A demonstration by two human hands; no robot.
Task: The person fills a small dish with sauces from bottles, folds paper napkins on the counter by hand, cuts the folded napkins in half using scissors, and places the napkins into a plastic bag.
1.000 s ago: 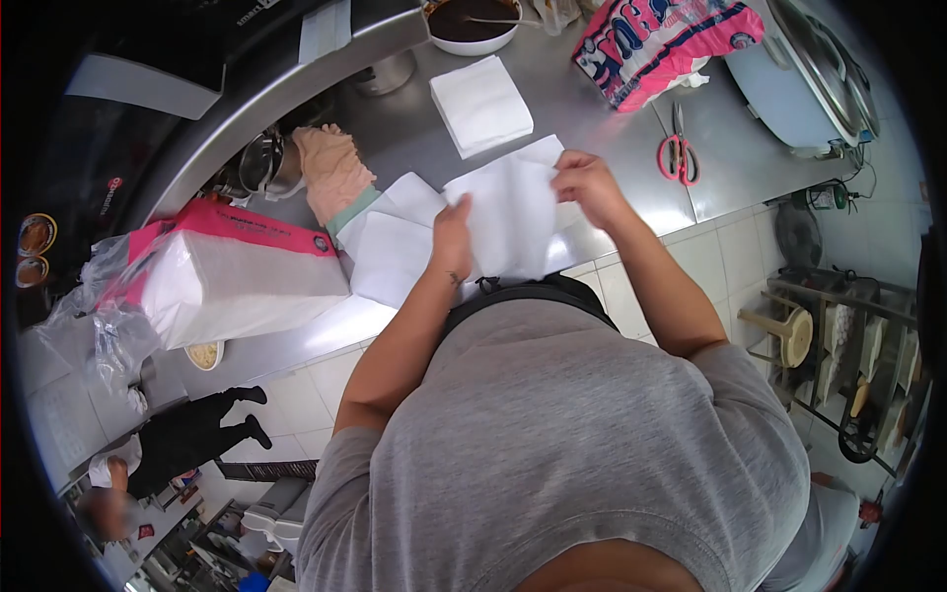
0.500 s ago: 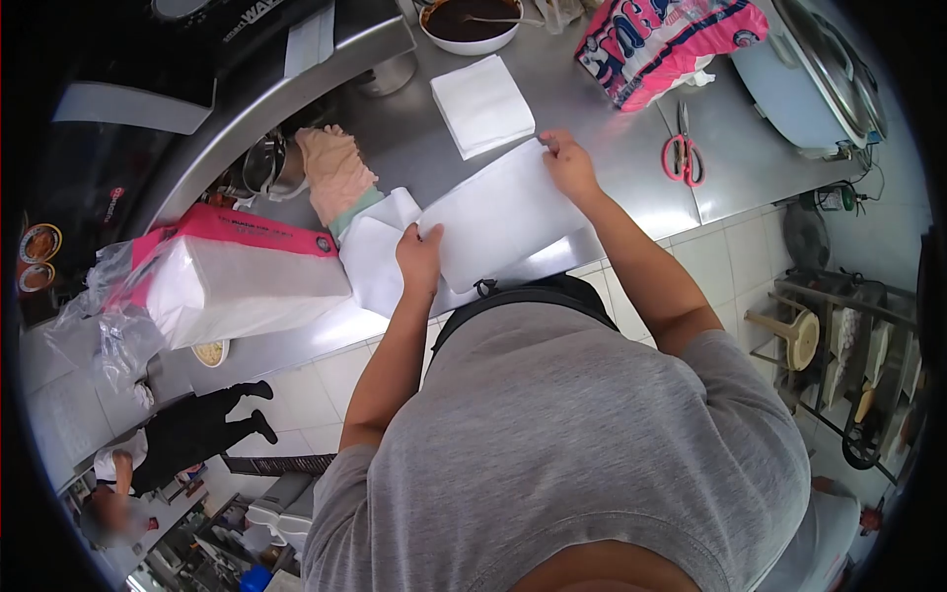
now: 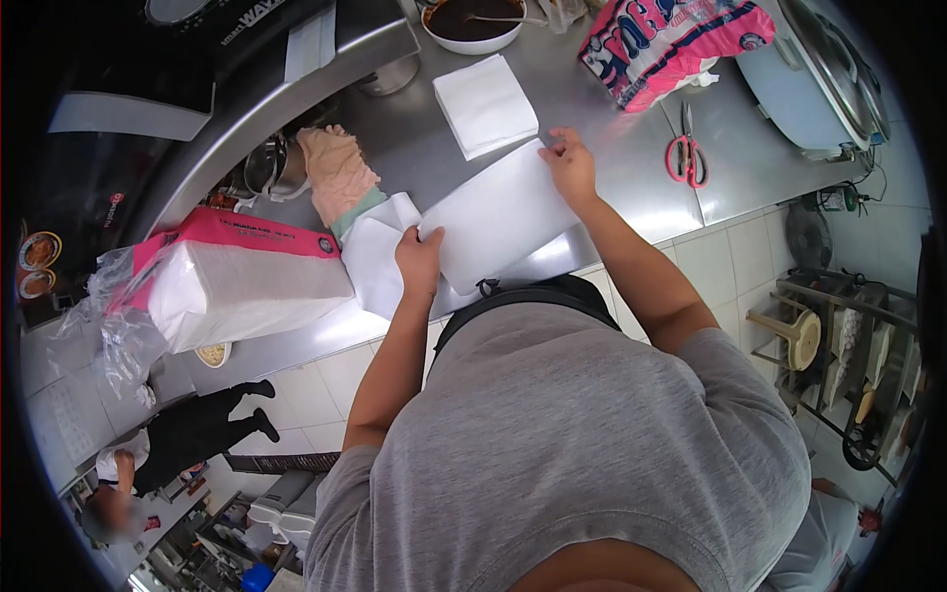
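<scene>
A white sheet (image 3: 501, 215), spread flat, lies at the counter's front edge. My left hand (image 3: 419, 259) pinches its left edge between thumb and finger. At the sheet's upper right corner is my right hand (image 3: 569, 168), its thumb and fingers bent around the corner; whether they close on it is hard to tell. Just behind the sheet sits a square stack of white sheets (image 3: 485, 106). More white sheets (image 3: 375, 259) lie loosely to the left, beside a peach and green cloth (image 3: 337, 178).
A pink and white pack (image 3: 252, 281) stands at the left. Scissors (image 3: 687, 158) lie at the right, near a pink bag (image 3: 671, 49) and a large lidded container (image 3: 804, 89). A bowl of dark sauce (image 3: 473, 25) is at the back. A person (image 3: 187, 439) is at lower left.
The sheet between my hands went from raised and bent to spread out flat. My left hand moved left and toward me. My right hand shifted slightly, its fingers lifting a little.
</scene>
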